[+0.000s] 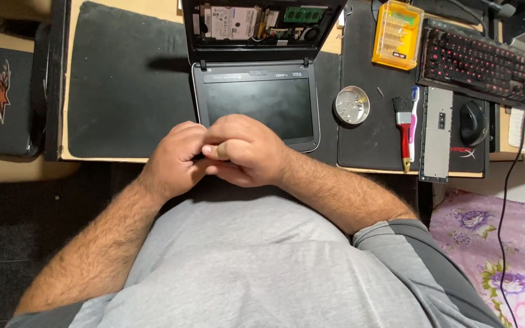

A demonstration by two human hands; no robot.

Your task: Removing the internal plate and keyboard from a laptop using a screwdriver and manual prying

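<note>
Head view, looking down. I see my left hand point(174, 152) and right hand point(244, 149) pressed together at the near edge of the counter point(123, 79), fingers curled inward around something small that stays hidden; whether either hand is clamped on it I cannot tell. Both forearms angle in from the sides and meet just in front of the opened laptop point(256, 91), which lies with its screen flat toward me and its uncovered base tilted away, exposing drive and memory, presumably for access. To the right, within reach, sit a round metal dish point(352, 104), apparently for loose screws, a red-handled brush point(404, 130), a yellow bit case point(397, 34) and a removed grey panel point(437, 135).
</note>
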